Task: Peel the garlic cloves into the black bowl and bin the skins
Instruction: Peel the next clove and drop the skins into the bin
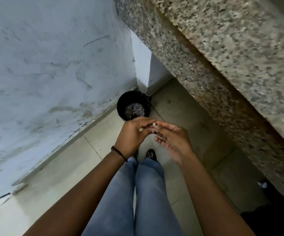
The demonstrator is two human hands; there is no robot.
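Your forearms rise to mid-frame, where the left hand (131,133) curls, its hold unclear, against the flat-fingered right hand (173,140) carrying a pale skin (160,138). Binning appears underway. Next, reach forward and brush the skin off over the bin (120,103), just above centre.

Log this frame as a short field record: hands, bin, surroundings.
left hand: fingers curled, meeting the right hand's fingertips; contents hidden
right hand: fingers loosely extended, pale thin scrap lying on them
round black bin: on the tiled floor in the corner, beyond the hands, rubbish inside
speckled granite counter: on the right
black bowl: not in view
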